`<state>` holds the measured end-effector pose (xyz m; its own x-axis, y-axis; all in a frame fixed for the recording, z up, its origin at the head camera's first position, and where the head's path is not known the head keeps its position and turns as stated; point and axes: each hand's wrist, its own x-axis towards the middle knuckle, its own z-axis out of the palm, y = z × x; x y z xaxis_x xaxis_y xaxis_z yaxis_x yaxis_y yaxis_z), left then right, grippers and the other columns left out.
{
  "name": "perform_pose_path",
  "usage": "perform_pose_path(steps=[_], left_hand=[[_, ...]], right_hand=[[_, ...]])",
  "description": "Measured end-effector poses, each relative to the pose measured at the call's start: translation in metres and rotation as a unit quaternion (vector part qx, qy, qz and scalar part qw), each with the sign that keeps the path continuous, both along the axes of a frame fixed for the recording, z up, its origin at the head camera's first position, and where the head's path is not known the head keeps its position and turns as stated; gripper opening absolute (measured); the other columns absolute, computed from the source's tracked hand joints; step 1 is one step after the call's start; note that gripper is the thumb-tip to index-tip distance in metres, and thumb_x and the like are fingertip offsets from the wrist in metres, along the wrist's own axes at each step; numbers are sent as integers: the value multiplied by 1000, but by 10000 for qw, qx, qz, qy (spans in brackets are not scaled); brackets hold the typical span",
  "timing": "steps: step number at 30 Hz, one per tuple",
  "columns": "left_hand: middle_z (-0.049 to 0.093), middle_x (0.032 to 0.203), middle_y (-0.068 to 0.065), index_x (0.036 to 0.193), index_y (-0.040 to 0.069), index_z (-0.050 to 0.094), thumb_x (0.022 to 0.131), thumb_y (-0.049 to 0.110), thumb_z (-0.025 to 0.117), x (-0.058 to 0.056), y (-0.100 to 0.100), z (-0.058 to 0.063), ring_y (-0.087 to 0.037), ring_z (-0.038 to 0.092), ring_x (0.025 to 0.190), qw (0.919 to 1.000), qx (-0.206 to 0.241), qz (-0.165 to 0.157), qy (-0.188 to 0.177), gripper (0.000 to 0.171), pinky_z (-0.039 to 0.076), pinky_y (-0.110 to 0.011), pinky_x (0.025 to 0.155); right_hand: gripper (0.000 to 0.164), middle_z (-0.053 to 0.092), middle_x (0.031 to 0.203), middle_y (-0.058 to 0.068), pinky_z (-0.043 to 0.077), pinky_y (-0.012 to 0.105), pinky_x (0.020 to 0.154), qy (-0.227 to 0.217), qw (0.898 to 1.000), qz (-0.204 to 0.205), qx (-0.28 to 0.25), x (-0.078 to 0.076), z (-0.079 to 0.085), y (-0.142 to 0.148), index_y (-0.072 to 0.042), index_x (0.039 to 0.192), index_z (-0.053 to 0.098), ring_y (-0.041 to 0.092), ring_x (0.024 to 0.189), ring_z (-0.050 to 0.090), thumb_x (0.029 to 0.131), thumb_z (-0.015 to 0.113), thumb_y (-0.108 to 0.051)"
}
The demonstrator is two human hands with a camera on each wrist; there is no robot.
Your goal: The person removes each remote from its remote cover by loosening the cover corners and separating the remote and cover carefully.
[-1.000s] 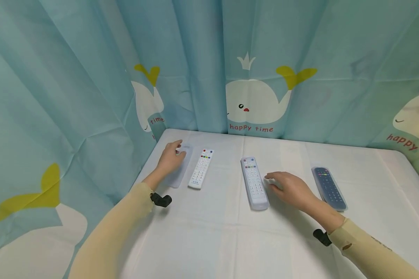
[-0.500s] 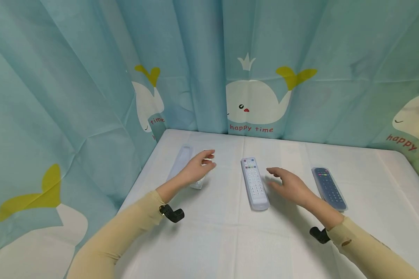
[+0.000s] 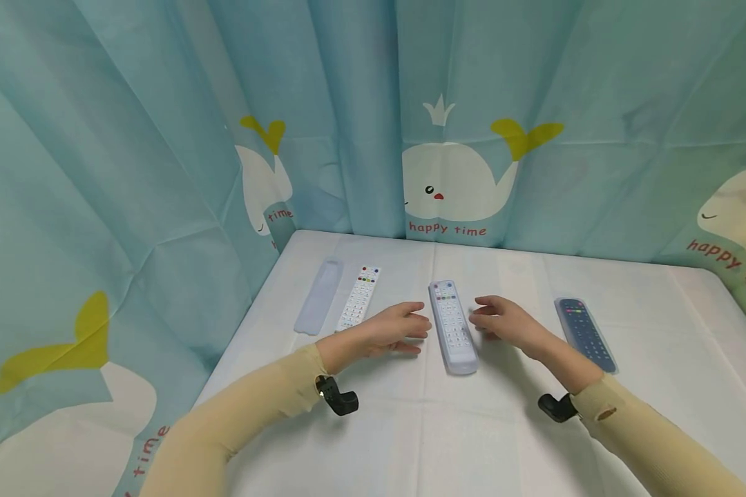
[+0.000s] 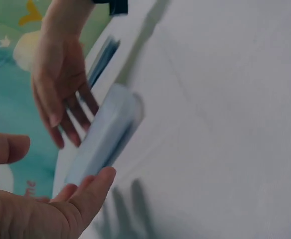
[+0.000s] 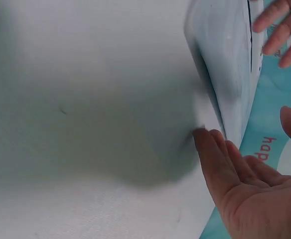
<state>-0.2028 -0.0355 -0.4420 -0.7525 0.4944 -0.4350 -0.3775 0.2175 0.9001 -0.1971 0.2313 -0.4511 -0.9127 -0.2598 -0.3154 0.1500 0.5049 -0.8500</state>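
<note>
A white remote control (image 3: 452, 326) in a translucent cover lies on the table between the two hands. Just to its left is the left hand (image 3: 393, 330), its fingers apart and holding nothing. The right hand (image 3: 508, 323) is close by on the other side, its fingers slightly bent and also holding nothing. In the left wrist view, the covered remote (image 4: 104, 134) shows edge-on beyond the left fingertips, with the right hand (image 4: 61, 84) behind it. The right wrist view has the right fingertips near the table, beside the covered remote (image 5: 222, 55).
Left of the hands, a bare white remote (image 3: 358, 298) lies beside a flat translucent sleeve (image 3: 319, 297). A dark remote (image 3: 587, 335) in a clear cover rests at the right. A blue whale-print curtain (image 3: 360, 124) hangs along the white table's (image 3: 373, 449) back and left.
The left hand has moved right and nearer, from over the translucent sleeve, across the bare white remote, to beside the covered white remote. The right hand has shifted slightly.
</note>
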Motion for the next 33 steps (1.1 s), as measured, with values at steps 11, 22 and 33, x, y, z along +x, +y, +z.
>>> perform_pose_path(steps=[11, 22, 33], left_hand=[[49, 141, -17, 160, 4, 26, 98, 11, 61, -3, 24, -5, -36, 55, 123, 9859, 442, 915, -1329, 71, 58, -55, 86], [47, 131, -17, 149, 1, 37, 99, 15, 61, -11, 35, -8, -38, 53, 123, 9720, 669, 1318, -1826, 57, 54, -62, 90], [50, 126, -12, 130, -1, 54, 97, 7, 60, -13, 43, -16, -27, 53, 103, 9802, 486, 1150, -1539, 34, 57, -55, 88]], right_hand=[[68, 56, 132, 29, 56, 47, 93, -1024, 9919, -76, -748, -13, 1, 4, 11, 154, 27, 32, 110, 63, 105, 59, -22], [64, 57, 135, 28, 59, 44, 87, -1480, 9839, -164, -984, -22, 0, 3, 11, 153, 29, 29, 104, 68, 106, 56, -22], [61, 63, 120, 22, 61, 42, 81, -1436, 9851, -86, -944, -25, -11, -3, 10, 152, 32, 24, 94, 68, 103, 58, -15]])
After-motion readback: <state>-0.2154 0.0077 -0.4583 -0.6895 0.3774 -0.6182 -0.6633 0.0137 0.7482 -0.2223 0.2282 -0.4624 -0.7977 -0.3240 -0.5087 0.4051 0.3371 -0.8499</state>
